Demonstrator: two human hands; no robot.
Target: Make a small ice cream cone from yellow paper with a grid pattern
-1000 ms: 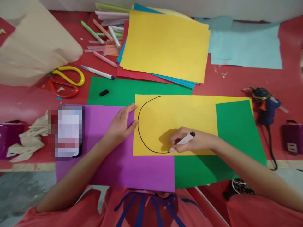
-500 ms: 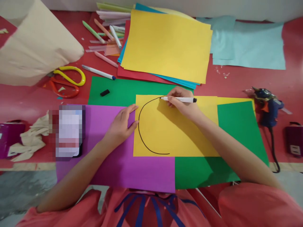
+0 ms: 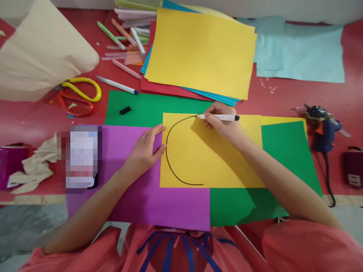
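Note:
My right hand (image 3: 224, 119) grips a white marker (image 3: 227, 117) with a black end, its tip on the yellow sheet (image 3: 215, 162) near the top edge. A curved black line (image 3: 166, 151) on that sheet bows out to the left, from the marker tip round to the lower edge. My left hand (image 3: 146, 147) lies flat with fingers apart, its fingertips at the sheet's left edge. Beneath are a purple sheet (image 3: 181, 207) and a green sheet (image 3: 286, 151). A black marker cap (image 3: 125, 110) lies on the green beyond my left hand.
Yellow-and-red-handled scissors (image 3: 85, 90), a capped marker (image 3: 117, 85) and a blurred-out phone (image 3: 83, 156) lie on the left. Behind stands a stack of coloured paper (image 3: 201, 53), with light blue sheets (image 3: 312, 53) beside it. At right is a blue glue gun (image 3: 323, 130) with a cord.
My right hand has moved slightly right with the marker, and the black line along the top has grown a little longer. My left hand stays in place.

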